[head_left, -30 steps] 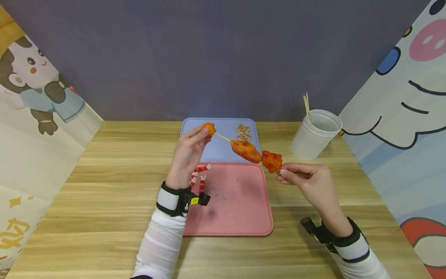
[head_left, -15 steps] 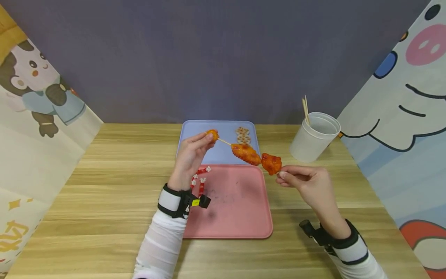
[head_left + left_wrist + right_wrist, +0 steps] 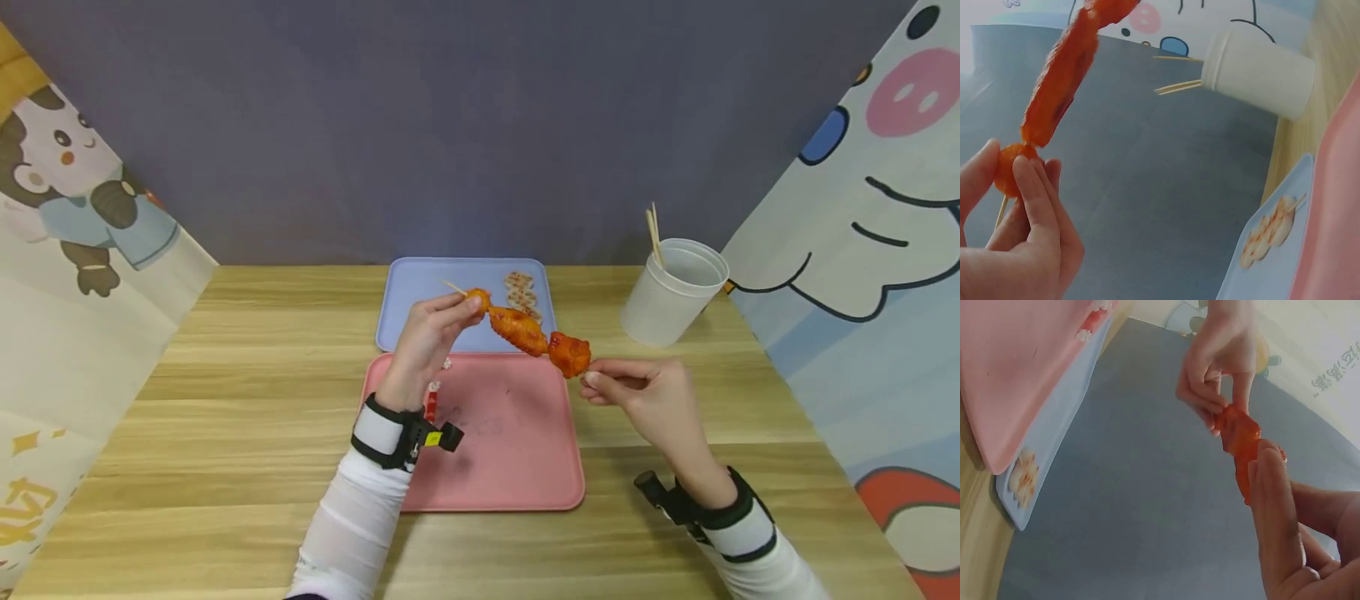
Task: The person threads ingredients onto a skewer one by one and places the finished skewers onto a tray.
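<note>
A wooden skewer (image 3: 453,287) runs through three glazed orange food pieces above the trays. My left hand (image 3: 429,342) pinches the small round orange ball (image 3: 1009,169) between thumb and fingers, and the bare skewer tip pokes out beyond it. Against the ball sits a long ridged piece shaped like a chicken wing (image 3: 517,330). After that comes a lumpy red-orange chunk (image 3: 569,354). At the other end my right hand (image 3: 648,404) pinches the skewer right beside the chunk, its thumb and forefinger hiding that end. In the right wrist view, the right fingers (image 3: 1272,512) partly cover the food.
Below the hands lies a pink tray (image 3: 510,450) with several red, white-ended sticks (image 3: 431,402), partly behind the left wrist. Behind it, a blue tray (image 3: 420,283) bears pale browned slices (image 3: 521,292). A white tub (image 3: 663,300) with several skewers stands at the back right.
The ball has slid along the skewer up to the wing-shaped piece, and the tip now shows past it. My left hand has moved right; my right hand has shifted slightly left.
</note>
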Tool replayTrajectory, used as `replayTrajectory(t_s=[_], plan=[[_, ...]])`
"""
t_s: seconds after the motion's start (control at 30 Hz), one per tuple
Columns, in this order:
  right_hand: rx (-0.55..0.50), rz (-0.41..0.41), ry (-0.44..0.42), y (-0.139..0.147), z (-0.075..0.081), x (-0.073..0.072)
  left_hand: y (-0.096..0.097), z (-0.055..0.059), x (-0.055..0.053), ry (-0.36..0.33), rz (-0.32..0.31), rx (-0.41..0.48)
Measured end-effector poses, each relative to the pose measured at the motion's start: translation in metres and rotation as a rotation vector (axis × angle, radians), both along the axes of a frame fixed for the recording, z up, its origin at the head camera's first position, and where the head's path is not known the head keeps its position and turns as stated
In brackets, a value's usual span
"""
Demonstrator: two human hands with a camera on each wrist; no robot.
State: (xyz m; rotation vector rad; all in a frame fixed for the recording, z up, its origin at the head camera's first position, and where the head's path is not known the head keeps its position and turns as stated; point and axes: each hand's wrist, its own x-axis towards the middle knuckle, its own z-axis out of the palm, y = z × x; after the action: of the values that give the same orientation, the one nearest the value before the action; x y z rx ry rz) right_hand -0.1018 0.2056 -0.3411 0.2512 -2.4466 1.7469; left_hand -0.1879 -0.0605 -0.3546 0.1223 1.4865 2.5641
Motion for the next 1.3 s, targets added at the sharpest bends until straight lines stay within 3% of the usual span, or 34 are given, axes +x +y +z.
replayTrajectory(t_s=[0.13, 0.4, 0.67, 0.97, 1.0, 1.03, 1.2, 1.23, 1.3], plan=[[0.013, -0.004, -0.010, 0.000, -0.002, -0.003, 0.001, 0.000, 0.000, 0.000, -0.003, -0.013], [0.036, 0.034, -0.131, 0.003, -0.002, -0.009, 0.002, 0.000, -0.002, -0.002, -0.005, -0.032], [0.098, 0.072, -0.181, 0.002, -0.008, -0.013, 0.003, -0.004, -0.004, -0.025, 0.008, -0.061], [0.349, 0.125, -0.145, 0.002, -0.016, -0.020, 0.004, -0.011, -0.007, -0.002, 0.012, -0.138], [0.356, 0.132, -0.152, 0.003, -0.017, -0.021, 0.002, -0.020, -0.013, 0.018, -0.001, -0.122], [0.363, 0.140, -0.159, 0.003, -0.017, -0.022, 0.002, -0.021, -0.014, 0.021, -0.001, -0.130], [0.297, 0.190, -0.255, 0.001, -0.024, -0.026, 0.001, -0.022, -0.015, 0.017, -0.013, -0.172], [0.271, 0.193, -0.272, -0.001, -0.026, -0.026, 0.002, -0.014, -0.009, -0.001, -0.004, -0.211], [0.225, 0.182, -0.295, -0.005, -0.031, -0.027, 0.000, -0.013, -0.009, -0.006, -0.002, -0.243]])
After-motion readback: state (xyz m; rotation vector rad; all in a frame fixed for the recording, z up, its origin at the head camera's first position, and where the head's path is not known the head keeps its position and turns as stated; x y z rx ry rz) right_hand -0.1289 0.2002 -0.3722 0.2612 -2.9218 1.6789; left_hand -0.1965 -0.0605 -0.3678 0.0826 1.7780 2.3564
